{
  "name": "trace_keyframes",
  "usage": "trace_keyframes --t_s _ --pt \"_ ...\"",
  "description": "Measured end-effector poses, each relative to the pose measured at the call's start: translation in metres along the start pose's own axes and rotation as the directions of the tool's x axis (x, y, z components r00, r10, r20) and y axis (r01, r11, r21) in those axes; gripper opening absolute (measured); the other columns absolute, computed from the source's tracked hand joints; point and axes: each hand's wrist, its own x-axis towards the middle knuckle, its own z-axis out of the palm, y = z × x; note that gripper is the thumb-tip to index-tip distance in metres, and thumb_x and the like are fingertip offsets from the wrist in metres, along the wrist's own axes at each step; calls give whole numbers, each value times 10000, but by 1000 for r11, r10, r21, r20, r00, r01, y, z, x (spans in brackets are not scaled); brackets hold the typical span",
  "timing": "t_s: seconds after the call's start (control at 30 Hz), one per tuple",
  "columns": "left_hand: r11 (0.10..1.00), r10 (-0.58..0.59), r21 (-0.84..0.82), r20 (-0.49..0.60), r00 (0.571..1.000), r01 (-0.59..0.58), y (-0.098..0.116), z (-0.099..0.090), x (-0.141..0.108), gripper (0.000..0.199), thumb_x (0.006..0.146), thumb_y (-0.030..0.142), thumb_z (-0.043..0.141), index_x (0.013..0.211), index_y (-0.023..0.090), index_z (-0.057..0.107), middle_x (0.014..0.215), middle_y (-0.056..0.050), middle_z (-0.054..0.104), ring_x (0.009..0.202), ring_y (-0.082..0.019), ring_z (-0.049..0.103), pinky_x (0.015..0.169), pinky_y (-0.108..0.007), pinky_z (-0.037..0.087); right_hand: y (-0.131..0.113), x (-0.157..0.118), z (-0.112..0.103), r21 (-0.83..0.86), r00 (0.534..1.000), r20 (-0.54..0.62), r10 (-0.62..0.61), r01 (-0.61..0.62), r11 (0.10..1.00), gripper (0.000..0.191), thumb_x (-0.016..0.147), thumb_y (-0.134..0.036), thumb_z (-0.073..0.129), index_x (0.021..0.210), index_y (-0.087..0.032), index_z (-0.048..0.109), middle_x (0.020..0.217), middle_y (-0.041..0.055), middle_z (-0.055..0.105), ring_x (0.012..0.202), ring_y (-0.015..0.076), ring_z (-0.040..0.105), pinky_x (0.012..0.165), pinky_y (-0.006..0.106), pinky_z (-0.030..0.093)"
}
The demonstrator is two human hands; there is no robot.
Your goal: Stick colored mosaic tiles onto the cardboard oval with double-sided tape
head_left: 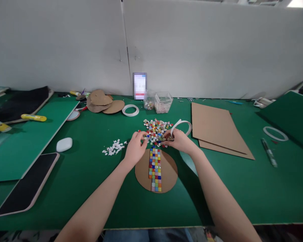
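Observation:
My left hand (137, 144) is at the left edge of a heap of small square mosaic tiles (155, 129), thumb and forefinger closed on what looks like a blue tile. At the heap's right side, my right hand (180, 140) has its fingers bent down among the tiles. Whatever it pinches is hidden. A white tape ring (185, 123) stands against or just behind that hand; I cannot tell whether it is held. Below both hands lies a round cardboard disc (169, 171), with a column of multicoloured tiles (155, 168) in rows down its middle.
White paper scraps (113, 148) lie left of the heap. Behind it stand clear plastic boxes (163, 102) and a lit phone (139, 85). Cardboard discs (113, 107) and another tape roll (130, 110) are back left, cardboard sheets (217, 127) right. A dark phone (27, 185) lies front left.

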Motion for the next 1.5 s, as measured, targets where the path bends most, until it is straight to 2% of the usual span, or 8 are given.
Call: trace_keyframes --t_s 0.2,0.47,0.63,0.8,1.07,1.17,1.3,1.5 --pt "1000 5 -20 7 1000 -5 -1 0 0 192 880 246 390 1035 212 498 908 -32 482 484 -69 431 474 -226 375 0 3 8 -38 999 -18 -30 29 999 149 754 -314 584 743 -167 564 809 38 525 641 157 504 570 283 391" --pt "999 -3 -40 13 1000 3 -1 1 0 189 882 238 384 1030 213 499 907 -29 481 464 -60 411 466 -223 369 2 5 9 147 998 -65 26 -16 989 231 829 -376 463 716 -183 518 664 5 522 537 143 510 541 276 395" --pt "999 9 -36 3 1000 -9 -1 1 0 193 884 247 380 1030 219 504 909 -32 492 469 -65 421 471 -223 371 -4 2 7 -100 995 -79 62 -70 993 383 733 -553 552 641 -203 425 646 6 509 521 143 474 465 256 329" --pt "1000 0 -23 8 1000 0 0 0 0 192 881 244 387 1031 221 506 912 -33 502 468 -68 419 462 -222 364 -9 -1 8 -347 989 58 137 -109 932 411 714 -557 578 605 -213 383 585 6 506 488 143 451 409 244 245" --pt "1000 0 -25 7 1000 1 1 0 0 189 876 235 395 1025 221 511 908 -33 504 484 -70 439 466 -216 374 -11 2 13 -367 996 89 11 23 930 294 897 -371 383 672 -194 452 705 48 569 615 166 518 494 253 294" --pt "999 -5 -38 14 1000 6 1 0 0 197 878 230 386 1031 220 509 914 -32 497 477 -64 430 460 -212 373 -8 2 8 -286 995 105 -1 31 958 371 925 -375 294 629 -200 433 638 26 556 559 151 505 506 253 318" --pt "999 0 -45 14 1000 0 0 -1 -1 204 878 235 381 1037 213 506 919 -41 501 466 -63 421 453 -215 370 -5 2 -2 46 994 65 89 -92 995 434 894 -465 315 560 -203 408 551 11 542 514 150 506 530 265 358" --pt "996 26 -90 5 1000 -26 7 -3 -2 214 896 319 376 1028 210 504 910 -43 503 511 -76 457 476 -218 376 -8 0 -7 449 985 146 88 -145 882 467 852 -511 375 537 -182 478 490 -13 489 447 121 459 486 252 358"
